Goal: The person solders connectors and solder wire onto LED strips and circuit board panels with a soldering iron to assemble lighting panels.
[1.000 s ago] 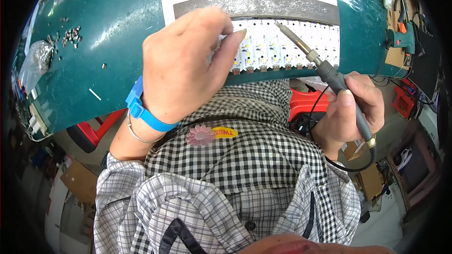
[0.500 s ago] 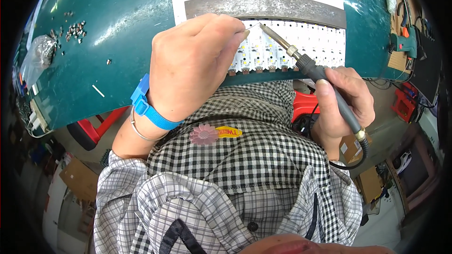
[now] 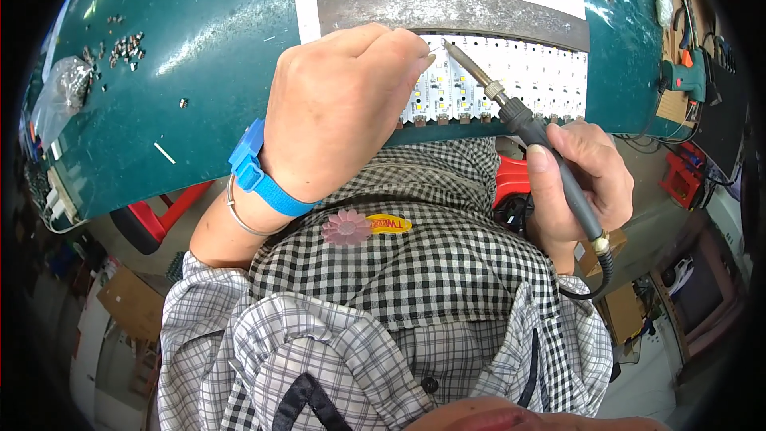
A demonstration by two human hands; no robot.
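Note:
My left hand (image 3: pixel 339 108), with a blue strap around its wrist, is pinched closed over the white circuit boards (image 3: pixel 531 76). From its fingertips a thin strand of solder wire (image 3: pixel 437 49) sticks out toward the iron's tip. My right hand (image 3: pixel 590 183) grips the grey handle of a soldering iron (image 3: pixel 523 120). The iron slants up and left, its tip close to the wire's end at the boards' far edge; whether they touch cannot be made out. Small yellow and dark parts dot the boards, and metal connectors line their near edge. My left hand covers their left part.
A worn flat metal bar (image 3: pixel 447 12) lies across the white panel behind the boards. On the green mat, small metal parts (image 3: pixel 128 49) are heaped at the left, near a clear plastic bag (image 3: pixel 65 92). A green power tool (image 3: pixel 688 73) sits at the far right.
The left hand and the wire have shifted slightly right, along with the boards. The iron's tip has moved slightly right too, while its handle end has swung a little left.

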